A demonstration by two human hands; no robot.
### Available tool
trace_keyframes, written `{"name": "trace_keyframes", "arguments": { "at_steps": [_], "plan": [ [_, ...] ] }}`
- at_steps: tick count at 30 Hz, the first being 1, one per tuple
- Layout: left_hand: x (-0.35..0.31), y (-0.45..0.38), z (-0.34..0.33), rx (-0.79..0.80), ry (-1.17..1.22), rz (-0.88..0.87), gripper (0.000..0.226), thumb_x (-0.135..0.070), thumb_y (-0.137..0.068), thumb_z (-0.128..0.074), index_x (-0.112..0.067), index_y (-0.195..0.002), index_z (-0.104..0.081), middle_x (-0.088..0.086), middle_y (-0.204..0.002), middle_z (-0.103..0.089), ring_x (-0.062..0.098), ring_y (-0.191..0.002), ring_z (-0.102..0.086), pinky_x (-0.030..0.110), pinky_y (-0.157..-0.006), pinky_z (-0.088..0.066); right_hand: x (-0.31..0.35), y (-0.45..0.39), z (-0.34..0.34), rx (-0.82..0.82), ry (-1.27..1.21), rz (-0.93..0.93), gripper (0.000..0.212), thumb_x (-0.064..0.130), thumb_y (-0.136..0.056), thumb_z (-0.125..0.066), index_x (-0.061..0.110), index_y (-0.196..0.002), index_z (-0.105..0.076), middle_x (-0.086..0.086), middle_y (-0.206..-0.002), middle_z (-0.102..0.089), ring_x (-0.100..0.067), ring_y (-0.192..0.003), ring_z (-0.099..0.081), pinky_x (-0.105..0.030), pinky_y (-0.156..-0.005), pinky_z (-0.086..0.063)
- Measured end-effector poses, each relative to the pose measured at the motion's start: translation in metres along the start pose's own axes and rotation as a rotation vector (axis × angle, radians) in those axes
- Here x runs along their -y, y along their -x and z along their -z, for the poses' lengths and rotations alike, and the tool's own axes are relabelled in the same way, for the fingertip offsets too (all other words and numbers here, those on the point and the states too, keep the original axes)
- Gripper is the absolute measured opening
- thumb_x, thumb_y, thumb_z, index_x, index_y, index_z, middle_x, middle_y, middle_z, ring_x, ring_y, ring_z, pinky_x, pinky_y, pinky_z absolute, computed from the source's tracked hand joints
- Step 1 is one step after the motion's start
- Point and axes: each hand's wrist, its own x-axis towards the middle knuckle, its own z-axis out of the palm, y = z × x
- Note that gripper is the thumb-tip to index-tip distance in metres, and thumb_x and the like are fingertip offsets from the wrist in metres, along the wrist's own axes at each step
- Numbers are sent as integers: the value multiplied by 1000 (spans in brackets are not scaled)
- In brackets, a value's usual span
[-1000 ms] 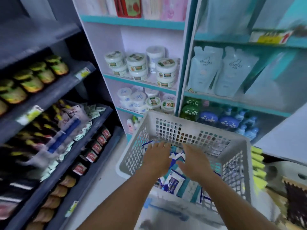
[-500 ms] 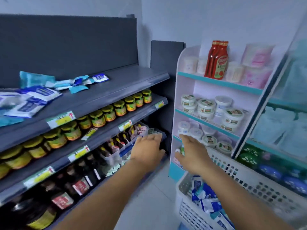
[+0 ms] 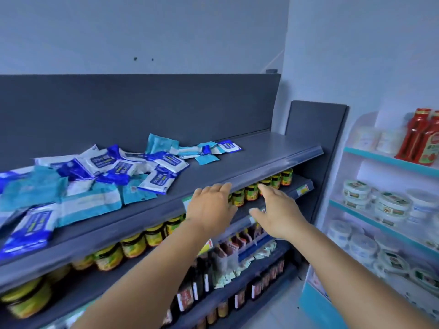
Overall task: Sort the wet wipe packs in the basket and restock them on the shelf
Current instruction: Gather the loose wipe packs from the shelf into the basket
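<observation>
A loose heap of wet wipe packs [image 3: 99, 176], dark blue-and-white and teal-and-white, lies on the left and middle of the grey top shelf [image 3: 261, 153]. A few more packs [image 3: 204, 150] sit further right near the back panel. My left hand [image 3: 209, 207] is raised in front of the shelf's front lip, fingers straight, holding nothing. My right hand [image 3: 278, 212] is beside it to the right, fingers spread, also empty. The basket is out of view.
Jars with yellow-green labels [image 3: 251, 192] line the shelf below, dark bottles and sachets [image 3: 228, 257] lower still. A white and teal rack [image 3: 380, 205] with round tubs and red sauce bottles [image 3: 422, 136] stands at the right. The top shelf's right end holds nothing.
My view has swung up from the basket to the top shelf. Both hands have left the basket and risen to the shelf's front edge, empty.
</observation>
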Motion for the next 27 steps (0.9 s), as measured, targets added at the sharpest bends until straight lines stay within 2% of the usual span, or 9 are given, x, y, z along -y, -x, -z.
{"name": "trace_keyframes", "arguments": {
  "at_steps": [9, 17, 24, 27],
  "plan": [
    [84, -27, 19, -36, -26, 126, 62, -42, -97, -44, -21, -150, -22, 2, -149, -37, 25, -134, -36, 38, -112, -24, 68, -77, -16, 11, -13, 100, 71, 41, -96, -49, 16, -153, -15, -2, -158, -21, -20, -144, -21, -32, -115, -22],
    [141, -104, 11, -43, -91, 243, 59, -42, -96, -45, -20, -147, -28, 1, -146, -41, 24, -131, -40, 37, -107, -29, 88, -182, -35, 28, -8, 169, 70, 45, -95, -49, 17, -152, -17, -2, -157, -25, -22, -141, -27, -36, -111, -28],
    [194, -192, -6, -50, -191, 329, 63, -41, -96, -46, -21, -150, -21, -1, -150, -31, 20, -138, -29, 36, -111, -25, 71, -290, -49, 90, -41, 186, 65, 40, -96, -47, 17, -151, -19, -1, -154, -30, -22, -140, -28, -34, -111, -29],
    [215, -223, -15, -35, -264, 369, 66, -40, -97, -46, -21, -151, -14, 0, -158, -18, 19, -145, -16, 38, -116, -17, 59, -333, -56, 96, -31, 159, 61, 39, -97, -46, 16, -148, -24, -3, -151, -35, -24, -137, -33, -35, -108, -33]
  ]
}}
